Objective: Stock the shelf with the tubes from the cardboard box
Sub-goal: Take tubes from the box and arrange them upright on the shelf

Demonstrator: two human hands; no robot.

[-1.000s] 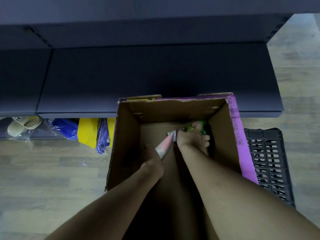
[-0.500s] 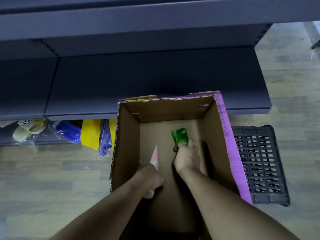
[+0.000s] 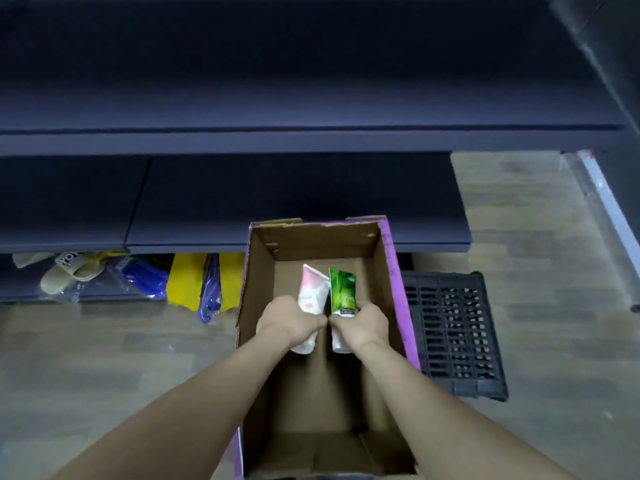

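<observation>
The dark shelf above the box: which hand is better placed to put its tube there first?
Neither clearly, slightly the left. The left hand holds the pink tube, the right hand the green tube, level over the cardboard box. More bare dark shelf lies on the left.

Dim, bluish light is seen throughout; the shelf [image 3: 298, 199] is lost in shadow (upper edges bowed by wide-angle distortion, softly blurred).

The left hand [image 3: 290, 320] covers the middle of the pink tube [image 3: 312, 289], and the right hand [image 3: 360, 325] covers the lower part of the green tube [image 3: 342, 289]. Label print is too small. At 6 o'clock the cardboard box [image 3: 258, 271] is cut off.
</observation>
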